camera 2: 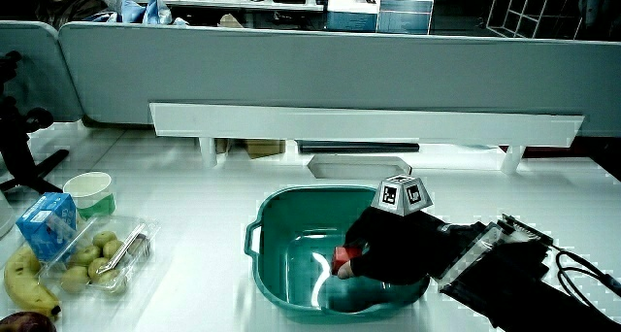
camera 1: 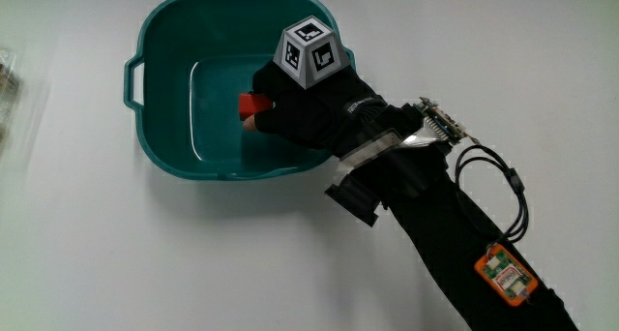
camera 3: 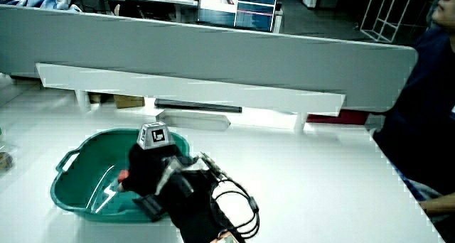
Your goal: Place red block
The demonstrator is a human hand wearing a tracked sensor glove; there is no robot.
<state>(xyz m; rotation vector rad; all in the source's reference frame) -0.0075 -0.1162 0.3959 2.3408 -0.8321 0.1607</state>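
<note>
The hand reaches inside the teal basin, fingers closed on the red block low over its floor. Placing looks nearly done; release and withdrawal remain.

Even overhead light washed the white table nearly flat in the main view, with only faint shadows. In a side view a curved glare streak lay on the wet-looking floor of the teal basin. Both side views were dimmer and bluish.

Hand hides most of red block
</note>
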